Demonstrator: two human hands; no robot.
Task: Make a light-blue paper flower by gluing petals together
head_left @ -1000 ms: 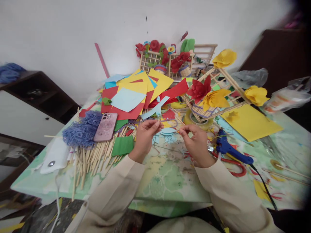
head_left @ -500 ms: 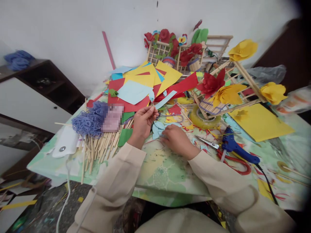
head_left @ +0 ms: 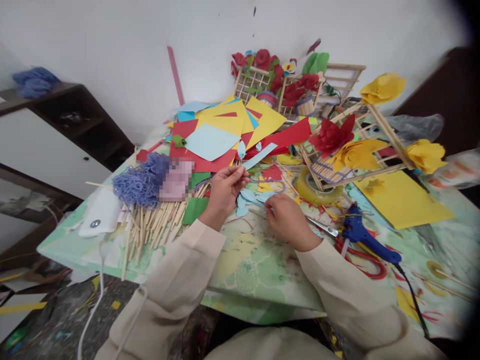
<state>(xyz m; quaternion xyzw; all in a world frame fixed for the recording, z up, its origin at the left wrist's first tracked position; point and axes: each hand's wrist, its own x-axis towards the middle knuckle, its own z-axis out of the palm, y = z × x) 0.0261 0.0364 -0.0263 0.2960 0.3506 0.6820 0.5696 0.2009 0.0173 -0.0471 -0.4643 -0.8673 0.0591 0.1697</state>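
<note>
My left hand (head_left: 225, 192) is raised over the middle of the table, thumb and fingers pinched at the base of a small light blue paper bud (head_left: 242, 150). Just below lie several loose light blue paper petals (head_left: 243, 200) in a small heap. At the heap's right edge, my right hand (head_left: 290, 220) has its fingers curled together, with one light blue paper petal (head_left: 263, 196) at the fingertips. Part of that petal is hidden by the fingers. A light blue paper strip (head_left: 260, 156) lies behind my left hand.
Red-handled scissors (head_left: 332, 230) and a blue glue gun (head_left: 369, 240) lie to the right, near a tape roll (head_left: 317, 190). Bamboo sticks (head_left: 153, 227), purple yarn (head_left: 138, 180) and a white power bank (head_left: 99, 215) are left. Coloured sheets (head_left: 213, 140) and stick frames with paper flowers (head_left: 337, 135) stand behind.
My right hand has drawn slightly to the right, with a petal now showing at its fingertips. My left hand still pinches the bud. The whole view has shifted a little.
</note>
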